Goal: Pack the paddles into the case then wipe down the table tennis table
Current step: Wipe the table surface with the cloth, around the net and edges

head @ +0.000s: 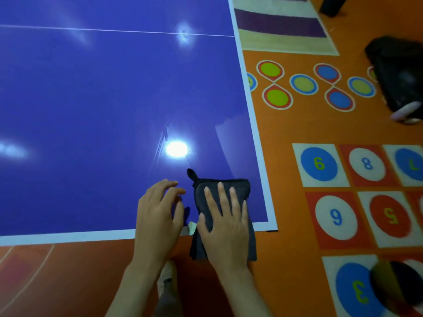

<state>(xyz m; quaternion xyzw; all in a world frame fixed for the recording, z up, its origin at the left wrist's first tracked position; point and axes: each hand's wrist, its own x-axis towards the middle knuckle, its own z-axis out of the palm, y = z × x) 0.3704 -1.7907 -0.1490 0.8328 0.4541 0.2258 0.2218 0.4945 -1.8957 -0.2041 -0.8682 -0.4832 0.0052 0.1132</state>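
Observation:
The blue table tennis table (103,99) with white edge lines fills the left and middle of the head view. A dark grey folded cloth (238,191) with a small hanging loop lies on its near right corner and hangs over the near edge. My right hand (225,221) presses flat on the cloth with straight, spread fingers. My left hand (158,213) hovers just left of the cloth above the table's near edge, fingers loosely bent and holding nothing. No paddle or case is clearly in view.
Right of the table is an orange floor with coloured circles (303,84) and numbered squares (319,164). A black bag-like object (398,74) lies at the far right. A dark round object (396,287) sits at the lower right. A striped mat (279,26) lies at the top.

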